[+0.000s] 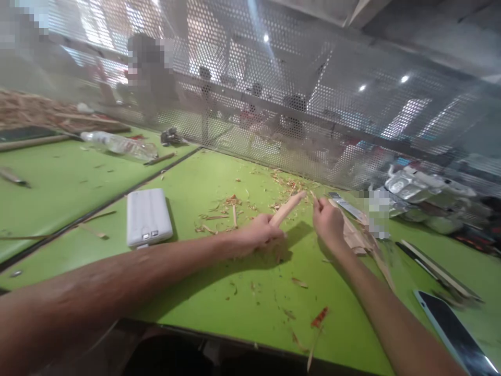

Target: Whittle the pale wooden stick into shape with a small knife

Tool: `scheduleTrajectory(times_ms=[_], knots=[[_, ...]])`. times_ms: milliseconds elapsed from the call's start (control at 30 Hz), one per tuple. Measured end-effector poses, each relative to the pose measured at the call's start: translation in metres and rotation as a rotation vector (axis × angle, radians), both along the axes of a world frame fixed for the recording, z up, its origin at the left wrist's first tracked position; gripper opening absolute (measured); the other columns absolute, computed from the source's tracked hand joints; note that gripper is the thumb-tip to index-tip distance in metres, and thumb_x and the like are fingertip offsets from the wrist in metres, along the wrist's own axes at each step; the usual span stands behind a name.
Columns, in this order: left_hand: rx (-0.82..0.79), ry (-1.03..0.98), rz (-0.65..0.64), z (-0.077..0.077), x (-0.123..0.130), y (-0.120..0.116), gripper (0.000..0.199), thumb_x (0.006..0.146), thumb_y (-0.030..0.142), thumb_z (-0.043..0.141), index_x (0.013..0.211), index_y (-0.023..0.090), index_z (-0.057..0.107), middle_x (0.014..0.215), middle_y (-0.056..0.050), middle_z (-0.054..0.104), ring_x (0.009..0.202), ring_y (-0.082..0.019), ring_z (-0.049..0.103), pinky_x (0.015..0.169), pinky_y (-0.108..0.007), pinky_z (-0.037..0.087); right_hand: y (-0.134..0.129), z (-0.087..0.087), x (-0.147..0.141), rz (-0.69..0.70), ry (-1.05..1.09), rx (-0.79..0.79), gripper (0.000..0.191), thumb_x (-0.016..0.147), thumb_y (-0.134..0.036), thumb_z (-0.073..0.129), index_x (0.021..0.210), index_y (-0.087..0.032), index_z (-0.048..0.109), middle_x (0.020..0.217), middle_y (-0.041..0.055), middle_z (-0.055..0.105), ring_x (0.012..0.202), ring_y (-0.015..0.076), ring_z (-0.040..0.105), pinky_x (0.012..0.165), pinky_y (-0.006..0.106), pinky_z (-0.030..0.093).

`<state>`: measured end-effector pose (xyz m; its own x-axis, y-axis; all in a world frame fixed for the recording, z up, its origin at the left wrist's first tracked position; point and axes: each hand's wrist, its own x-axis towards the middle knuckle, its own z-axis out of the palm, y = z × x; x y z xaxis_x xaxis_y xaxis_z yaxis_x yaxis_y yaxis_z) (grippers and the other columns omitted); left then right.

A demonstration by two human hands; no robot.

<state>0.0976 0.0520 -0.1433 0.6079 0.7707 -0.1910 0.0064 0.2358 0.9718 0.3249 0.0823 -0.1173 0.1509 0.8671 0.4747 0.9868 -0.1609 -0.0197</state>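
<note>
My left hand point(261, 232) is wrapped round a pale wooden stick point(287, 208), which tilts up toward the right and narrows at its far end. To the right of the stick tip, my right hand point(327, 222) is closed in a pinch. A thin pale sliver shows at its fingertips, too small to name for certain. The two hands are apart, above the green table point(250, 292). Wood shavings point(289, 183) lie scattered beyond the stick, some with reddish bits. Flat wooden pieces point(354, 237) and a metal ruler-like strip point(346, 206) rest beside my right hand.
A white power bank point(148, 216) lies left of my left forearm. Farther left is a clear plastic bottle point(119, 145). A phone point(456, 331) lies at the right, near several thin sticks point(438, 269) and a plastic-wrapped bundle point(426, 196). A perforated metal screen point(274, 109) bounds the table's back.
</note>
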Motion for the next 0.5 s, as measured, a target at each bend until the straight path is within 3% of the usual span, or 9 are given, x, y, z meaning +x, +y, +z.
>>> scheduleTrajectory(times_ms=[133,233,400,500], knots=[[-0.057,-0.186,-0.148,-0.004,-0.002,0.009,0.029,0.081,0.014,0.073,0.095,0.018,0.049,0.060,0.007,0.048,0.042,-0.005,0.040,0.039,-0.021,0.028,-0.017,-0.005,-0.032,0.147,-0.084,-0.080,0.033,0.101,-0.030,0.042,0.097,-0.015,0.071,0.068,0.0069,0.065,0.059,0.0178,0.049,0.058,0.030,0.020],[0.031,-0.149,-0.230,0.002,-0.002,0.003,0.019,0.084,0.017,0.067,0.086,0.019,0.048,0.056,0.008,0.047,0.040,-0.006,0.038,0.039,-0.022,0.027,-0.024,-0.006,-0.041,0.166,-0.163,-0.111,0.031,0.100,-0.029,0.044,0.103,-0.014,0.071,0.071,0.0074,0.067,0.058,0.0173,0.051,0.058,0.031,0.018],[0.296,0.122,-0.155,0.014,-0.001,-0.004,0.016,0.086,0.024,0.062,0.084,0.020,0.047,0.063,0.004,0.050,0.048,-0.009,0.044,0.042,-0.024,0.034,-0.025,0.000,-0.037,0.097,-0.208,-0.138,0.031,0.101,-0.023,0.044,0.104,-0.012,0.072,0.081,0.0116,0.072,0.064,0.0183,0.058,0.058,0.032,0.018],[0.352,0.223,-0.107,0.016,0.001,-0.006,0.013,0.087,0.025,0.059,0.084,0.020,0.047,0.066,0.002,0.052,0.049,-0.011,0.047,0.042,-0.025,0.034,-0.022,0.001,-0.033,0.083,-0.229,-0.141,0.031,0.102,-0.021,0.043,0.108,-0.012,0.072,0.086,0.0128,0.075,0.067,0.0192,0.061,0.059,0.032,0.019]])
